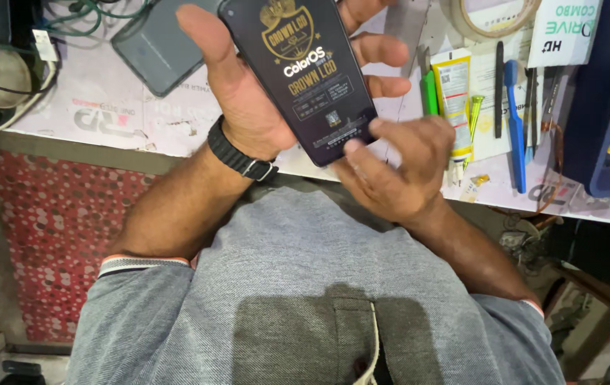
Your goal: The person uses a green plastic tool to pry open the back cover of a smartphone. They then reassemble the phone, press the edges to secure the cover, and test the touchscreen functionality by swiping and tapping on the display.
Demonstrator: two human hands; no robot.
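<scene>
You held a dark phone screen panel (305,71) in the upper middle of the frame, above your grey shirt (305,285). Your left hand (248,93), with a black watch strap (237,153) at the wrist, gripped the panel from behind, thumb along its left edge and fingers curling past its right edge. Your right hand (394,167) pinched the panel's lower corner, the thumb pressed on its face. Behind the panel, in the upper left, a grey phone (155,46) lay on the white workbench (127,114). To the right of your hands lay a yellow glue tube (453,93), a green pen (429,93) and a blue toothbrush (515,121).
</scene>
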